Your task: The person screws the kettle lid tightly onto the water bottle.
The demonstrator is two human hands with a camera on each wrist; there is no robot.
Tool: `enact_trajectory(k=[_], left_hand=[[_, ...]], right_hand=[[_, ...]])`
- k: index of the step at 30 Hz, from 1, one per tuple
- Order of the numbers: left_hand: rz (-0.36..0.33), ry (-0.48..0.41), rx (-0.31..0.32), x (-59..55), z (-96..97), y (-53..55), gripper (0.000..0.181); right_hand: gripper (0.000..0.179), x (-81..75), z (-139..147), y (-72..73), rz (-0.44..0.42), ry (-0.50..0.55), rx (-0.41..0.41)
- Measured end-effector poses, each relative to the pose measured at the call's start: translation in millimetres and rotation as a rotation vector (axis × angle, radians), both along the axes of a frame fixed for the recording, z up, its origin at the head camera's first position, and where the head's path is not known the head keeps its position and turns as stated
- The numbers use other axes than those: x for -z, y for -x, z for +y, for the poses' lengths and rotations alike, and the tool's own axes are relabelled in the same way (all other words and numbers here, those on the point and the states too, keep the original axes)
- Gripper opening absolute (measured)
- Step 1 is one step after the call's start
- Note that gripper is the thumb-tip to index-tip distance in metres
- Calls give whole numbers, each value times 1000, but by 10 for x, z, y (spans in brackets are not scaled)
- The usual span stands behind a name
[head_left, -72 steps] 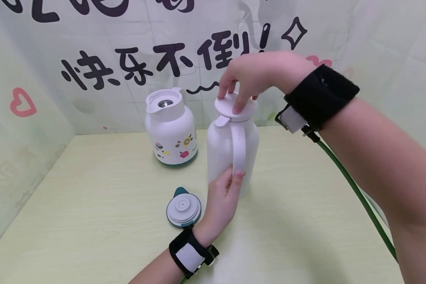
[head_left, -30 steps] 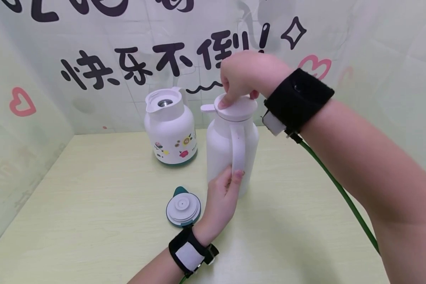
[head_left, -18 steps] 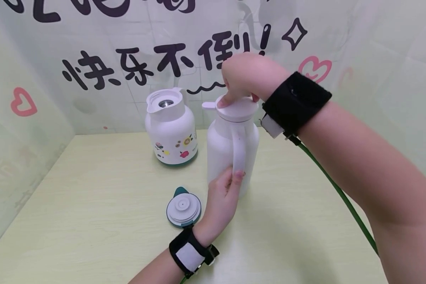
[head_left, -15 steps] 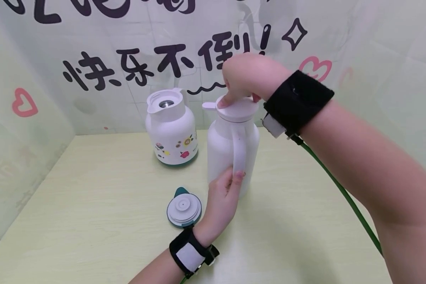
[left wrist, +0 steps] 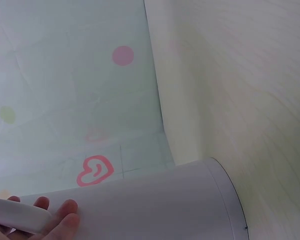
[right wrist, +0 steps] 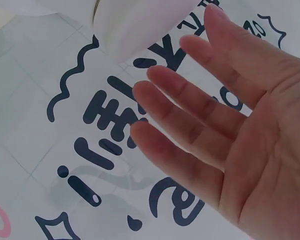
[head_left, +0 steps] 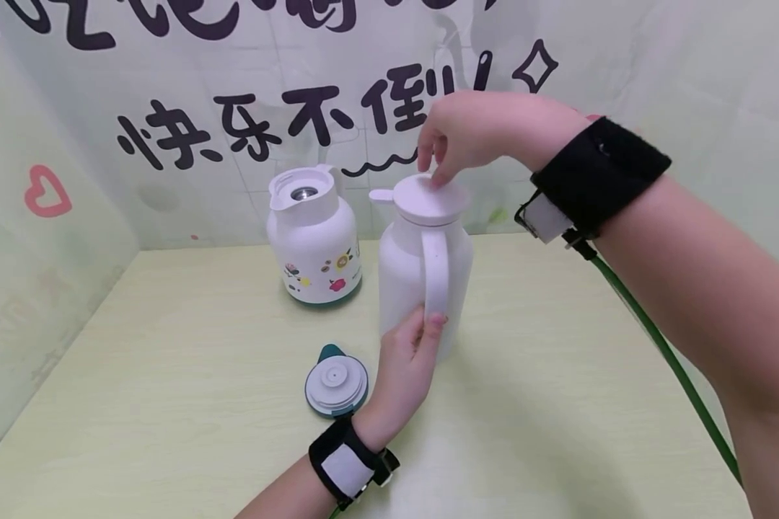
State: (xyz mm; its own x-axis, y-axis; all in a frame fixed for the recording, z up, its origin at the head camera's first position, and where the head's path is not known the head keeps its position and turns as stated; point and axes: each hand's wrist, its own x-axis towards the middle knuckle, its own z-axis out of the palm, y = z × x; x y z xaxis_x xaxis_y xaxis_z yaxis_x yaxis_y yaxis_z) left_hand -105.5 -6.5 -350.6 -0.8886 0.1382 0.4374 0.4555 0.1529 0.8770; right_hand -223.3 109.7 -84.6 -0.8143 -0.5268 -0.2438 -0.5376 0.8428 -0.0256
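A tall white vacuum jug [head_left: 399,267] stands upright on the table. My left hand [head_left: 402,371] grips the lower part of its handle [head_left: 436,263], and in the left wrist view the fingers [left wrist: 67,207] curl round that handle beside the jug's body. On the jug's mouth sits a round white lid [head_left: 422,205], its tab [head_left: 381,195] pointing left. Just over the lid is my right hand [head_left: 480,130]. The right wrist view shows its fingers [right wrist: 177,120] spread and loosely extended, apart from the lid's pale edge [right wrist: 145,25]; whether the thumb touches the lid I cannot tell.
A shorter white jug [head_left: 311,234] with printed fruit and a green base stands uncovered at the back left. Its mouth shows metal inside. A green-and-white lid [head_left: 335,386] lies underside up on the table [head_left: 188,375]. Behind hangs a lettered cloth [head_left: 188,65].
The lid's tab has swung from over the handle to the left, turned by my right hand. That hand has since loosened its hold and lifted slightly. My left hand keeps its place.
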Motion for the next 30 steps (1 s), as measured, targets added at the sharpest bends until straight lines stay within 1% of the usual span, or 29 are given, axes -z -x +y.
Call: enact_trajectory(k=[4, 8, 11, 20, 26, 30], left_hand=[[-10, -3, 2, 10, -6, 0, 26], [-11, 1, 1, 21, -5, 4, 26], [-5, 1, 0, 23, -5, 6, 26], [18, 5, -4, 28, 6, 9, 24], [26, 0, -2, 29, 12, 7, 24], [19, -13, 6, 32, 9, 2, 25]], right_hand=[[38, -3, 33, 0, -86, 18, -48], [51, 12, 37, -15, -162, 24, -51], [54, 27, 26, -25, -187, 25, -55], [50, 39, 18, -41, -182, 28, -59], [48, 39, -26, -35, -139, -5, -72], [47, 34, -61, -34, -121, -26, -50]])
